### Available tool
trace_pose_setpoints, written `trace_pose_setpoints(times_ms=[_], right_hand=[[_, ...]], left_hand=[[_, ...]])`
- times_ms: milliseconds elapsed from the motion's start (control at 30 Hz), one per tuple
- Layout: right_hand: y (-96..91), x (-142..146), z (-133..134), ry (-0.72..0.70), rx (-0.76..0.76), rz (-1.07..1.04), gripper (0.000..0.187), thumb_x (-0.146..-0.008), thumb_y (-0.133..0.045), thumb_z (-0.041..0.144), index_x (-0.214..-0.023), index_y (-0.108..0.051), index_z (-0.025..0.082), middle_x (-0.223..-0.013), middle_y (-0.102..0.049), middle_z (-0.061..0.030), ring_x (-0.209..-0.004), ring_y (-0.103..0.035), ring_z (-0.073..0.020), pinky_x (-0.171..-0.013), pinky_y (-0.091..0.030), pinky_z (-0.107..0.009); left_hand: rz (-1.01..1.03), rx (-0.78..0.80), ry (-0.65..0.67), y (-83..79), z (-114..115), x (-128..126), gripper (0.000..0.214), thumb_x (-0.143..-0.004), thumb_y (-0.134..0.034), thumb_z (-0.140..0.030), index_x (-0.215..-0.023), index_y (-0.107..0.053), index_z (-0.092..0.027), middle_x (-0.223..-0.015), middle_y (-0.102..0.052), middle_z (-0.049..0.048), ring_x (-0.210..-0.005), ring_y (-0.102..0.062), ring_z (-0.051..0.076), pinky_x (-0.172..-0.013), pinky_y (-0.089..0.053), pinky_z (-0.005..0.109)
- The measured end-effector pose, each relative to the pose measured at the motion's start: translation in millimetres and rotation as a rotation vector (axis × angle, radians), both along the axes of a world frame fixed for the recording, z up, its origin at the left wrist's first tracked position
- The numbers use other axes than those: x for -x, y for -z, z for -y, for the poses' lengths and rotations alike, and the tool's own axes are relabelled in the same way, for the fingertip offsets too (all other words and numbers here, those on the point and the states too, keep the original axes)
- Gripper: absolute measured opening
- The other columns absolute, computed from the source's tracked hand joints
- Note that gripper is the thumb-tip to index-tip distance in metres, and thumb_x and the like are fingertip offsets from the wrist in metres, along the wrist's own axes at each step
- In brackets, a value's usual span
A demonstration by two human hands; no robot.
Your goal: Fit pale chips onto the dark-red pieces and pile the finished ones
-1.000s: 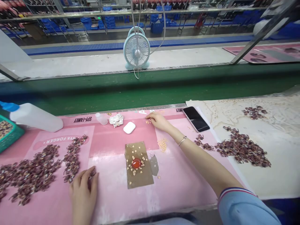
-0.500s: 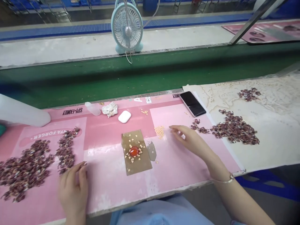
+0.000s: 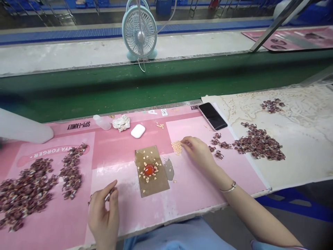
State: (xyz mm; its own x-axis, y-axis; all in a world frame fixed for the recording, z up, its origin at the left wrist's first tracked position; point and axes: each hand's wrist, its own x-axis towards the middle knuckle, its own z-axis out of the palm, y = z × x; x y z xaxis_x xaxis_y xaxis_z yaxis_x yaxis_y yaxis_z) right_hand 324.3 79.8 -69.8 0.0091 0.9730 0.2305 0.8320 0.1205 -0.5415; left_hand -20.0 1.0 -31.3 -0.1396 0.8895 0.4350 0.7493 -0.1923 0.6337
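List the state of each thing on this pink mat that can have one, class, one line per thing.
Left hand, pinching a small dark piece
Right hand, fingertips at a pile of pale flakes
Smartphone, screen dark
Earbud case, lid shut
Small plastic bottle, lying on its side
Tissue, crumpled

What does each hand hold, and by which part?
The left hand pinches a small dark red piece between fingertips; which part, I cannot tell. The right hand touches pale chips; no hold can be told.

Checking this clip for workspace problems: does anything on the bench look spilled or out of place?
A greyish, glossy smear sits on the pink mat just right of the brown sheet, so it looks like a spill.
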Motion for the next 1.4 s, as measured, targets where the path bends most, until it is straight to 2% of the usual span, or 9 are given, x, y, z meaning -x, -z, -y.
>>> trace_pose_setpoints(times_ms=[167, 300, 400, 500, 600, 767, 1033, 1267, 1400], right_hand=[[-3.6, -2.6, -8.5, -0.030, 0.025, -0.001, 0.010, -0.093, -0.054, 0.022, -0.087, -0.060, 0.023, -0.082, -0.072, -0.0066, -0.078, -0.067, -0.0245, -0.071, -0.052, -0.036], [-16.4, 2.1, -5.4, -0.026, 0.043, -0.051, 0.007, -0.092, -0.057, 0.022, -0.085, -0.057, 0.024, -0.080, -0.071, -0.0043, -0.076, -0.067, -0.0214, -0.070, -0.054, -0.033], [-39.0, 31.1, 15.6, -0.092, 0.020, -0.329, 0.013, -0.093, -0.062, 0.026, -0.083, -0.054, 0.025, -0.081, -0.072, -0.0008, -0.073, -0.070, -0.0169, -0.069, -0.058, -0.030], [-62.9, 72.9, 44.7, -0.350, 0.080, -0.594, 0.016, -0.095, -0.065, 0.023, -0.083, -0.055, 0.025, -0.082, -0.074, 0.0009, -0.075, -0.073, -0.0140, -0.068, -0.060, -0.027], [-74.1, 104.3, 64.3, -0.445, -0.024, -0.641, 0.020, -0.096, -0.063, 0.015, -0.081, -0.054, 0.025, -0.084, -0.076, 0.0015, -0.076, -0.073, -0.0122, -0.071, -0.061, -0.026], [-69.8, 120.5, 71.8, -0.383, -0.186, -0.563, 0.024, -0.093, -0.063, 0.008, -0.081, -0.053, 0.026, -0.080, -0.078, 0.0020, -0.071, -0.074, -0.0144, -0.068, -0.063, -0.029], [-66.8, 126.4, 75.4, -0.288, -0.185, -0.600, 0.026, -0.090, -0.065, 0.007, -0.084, -0.052, 0.028, -0.084, -0.080, 0.0001, -0.074, -0.077, -0.0173, -0.068, -0.065, -0.031], [-71.9, 122.7, 67.9, -0.312, -0.097, -0.516, 0.016, -0.094, -0.064, 0.015, -0.104, -0.061, 0.027, -0.089, -0.078, -0.0035, -0.081, -0.075, -0.0181, -0.069, -0.065, -0.030], [-71.6, 122.7, 62.4, -0.371, -0.124, -0.447, 0.014, -0.094, -0.064, 0.013, -0.099, -0.067, 0.026, -0.080, -0.075, -0.0017, -0.075, -0.073, -0.0175, -0.066, -0.063, -0.030]], left_hand=[[0.044, 0.092, 0.012, -6.5, 4.5, -3.7, 0.015, -0.098, -0.060, -0.032, -0.104, -0.071, -0.023, -0.076, -0.064, -0.0010, -0.065, -0.058, 0.014, -0.061, -0.049, 0.025], [0.038, 0.163, 0.202, -18.4, 0.5, -10.5, 0.013, -0.099, -0.059, -0.030, -0.097, -0.070, -0.024, -0.075, -0.067, -0.0014, -0.062, -0.060, 0.013, -0.057, -0.050, 0.023], [0.082, 0.238, 0.364, -26.9, -1.8, -28.6, 0.015, -0.099, -0.058, -0.027, -0.091, -0.070, -0.023, -0.075, -0.070, -0.0016, -0.062, -0.064, 0.012, -0.057, -0.051, 0.020], [0.192, 0.252, 0.434, -31.1, -2.4, -50.1, 0.015, -0.099, -0.058, -0.024, -0.090, -0.070, -0.022, -0.074, -0.073, -0.0017, -0.063, -0.068, 0.012, -0.059, -0.053, 0.019], [0.258, 0.254, 0.432, -32.3, -2.5, -61.5, 0.015, -0.098, -0.057, -0.021, -0.087, -0.069, -0.021, -0.075, -0.074, -0.0013, -0.064, -0.069, 0.012, -0.059, -0.054, 0.019], [0.270, 0.227, 0.388, -33.6, -3.1, -60.1, 0.018, -0.093, -0.055, -0.013, -0.081, -0.065, -0.021, -0.068, -0.071, -0.0036, -0.058, -0.065, 0.010, -0.055, -0.051, 0.017], [0.237, 0.218, 0.387, -31.5, -1.9, -60.7, 0.018, -0.095, -0.055, -0.018, -0.081, -0.066, -0.021, -0.069, -0.072, -0.0012, -0.058, -0.065, 0.011, -0.056, -0.052, 0.019], [0.263, 0.141, 0.345, -27.8, -4.8, -60.9, 0.022, -0.095, -0.055, -0.019, -0.075, -0.063, -0.020, -0.062, -0.067, -0.0022, -0.052, -0.059, 0.009, -0.048, -0.047, 0.017], [0.219, 0.156, 0.347, -25.7, -5.7, -58.0, 0.024, -0.098, -0.054, -0.023, -0.076, -0.065, -0.020, -0.061, -0.067, -0.0018, -0.051, -0.058, 0.009, -0.050, -0.049, 0.018]])
